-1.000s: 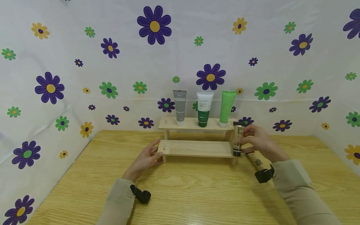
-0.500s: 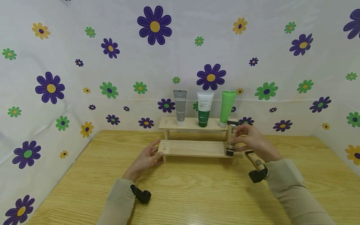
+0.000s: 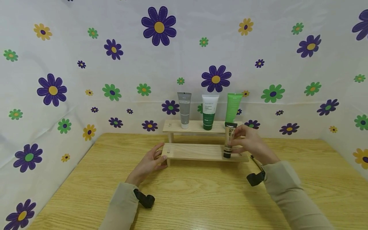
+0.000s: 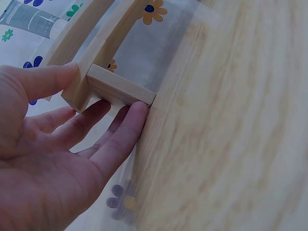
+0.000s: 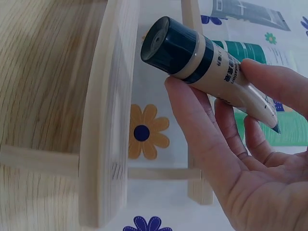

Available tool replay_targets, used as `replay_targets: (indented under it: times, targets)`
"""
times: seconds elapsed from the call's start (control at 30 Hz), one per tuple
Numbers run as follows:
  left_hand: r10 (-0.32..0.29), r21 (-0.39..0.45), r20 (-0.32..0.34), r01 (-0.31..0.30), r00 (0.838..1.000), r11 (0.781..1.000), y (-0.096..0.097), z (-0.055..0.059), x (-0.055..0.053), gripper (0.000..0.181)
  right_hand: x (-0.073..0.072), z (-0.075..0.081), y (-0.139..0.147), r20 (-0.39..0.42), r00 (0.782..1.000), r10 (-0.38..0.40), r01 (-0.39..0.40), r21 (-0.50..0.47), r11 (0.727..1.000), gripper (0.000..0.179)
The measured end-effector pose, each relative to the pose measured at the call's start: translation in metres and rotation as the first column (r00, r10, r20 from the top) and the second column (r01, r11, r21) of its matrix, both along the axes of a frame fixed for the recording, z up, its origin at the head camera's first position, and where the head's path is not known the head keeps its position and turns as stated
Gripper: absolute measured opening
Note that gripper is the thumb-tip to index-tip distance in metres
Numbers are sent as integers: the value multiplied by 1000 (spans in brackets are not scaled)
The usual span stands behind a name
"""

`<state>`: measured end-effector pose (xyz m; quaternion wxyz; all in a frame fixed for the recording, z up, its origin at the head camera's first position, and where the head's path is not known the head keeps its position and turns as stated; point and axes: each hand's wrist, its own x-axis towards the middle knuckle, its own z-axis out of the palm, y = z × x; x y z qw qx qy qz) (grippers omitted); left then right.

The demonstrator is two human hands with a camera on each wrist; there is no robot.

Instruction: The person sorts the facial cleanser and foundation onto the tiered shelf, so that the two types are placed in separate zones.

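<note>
My left hand [image 3: 148,164] holds the left end of the lower board [image 3: 192,151] of a two-step wooden rack. In the left wrist view the thumb lies on the board [image 4: 103,41], and fingertips touch the leg [image 4: 120,85] beneath. A gold tube of cream [image 3: 229,137] with a black cap is pinched in my right hand [image 3: 249,143], above the right part of that board. It stands nearly upright, cap down. In the right wrist view the cap [image 5: 168,48] appears apart from the wood. A second tube [image 3: 256,162] lies on the table, mostly hidden by the right wrist.
On the upper board [image 3: 192,126] stand a grey tube [image 3: 184,110], a white and green tube [image 3: 209,111] and a bright green tube [image 3: 233,107], whose lower part is hidden. A flowered cloth [image 3: 120,70] hangs behind the wooden table [image 3: 184,195].
The right hand has carried the gold tube leftward, from the lower board's right end to further in along it. The left hand has stayed at the board's left end.
</note>
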<state>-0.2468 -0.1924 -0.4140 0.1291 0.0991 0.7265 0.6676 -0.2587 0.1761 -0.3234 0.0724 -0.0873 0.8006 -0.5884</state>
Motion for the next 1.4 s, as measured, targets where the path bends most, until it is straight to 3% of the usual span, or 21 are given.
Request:
replay_targets:
  times: [0.9,1.4]
  targets:
    - [6,-14,1,-6,1000,1000,1,-2,-1,64,-3,-6,-43,-33,999,15,-17,-61,998,32]
    - [-3,-22,-4,3,1000,1000,0,-5,-2,64,-8,-19,-68,-160,987,7,-14,-44,999,31]
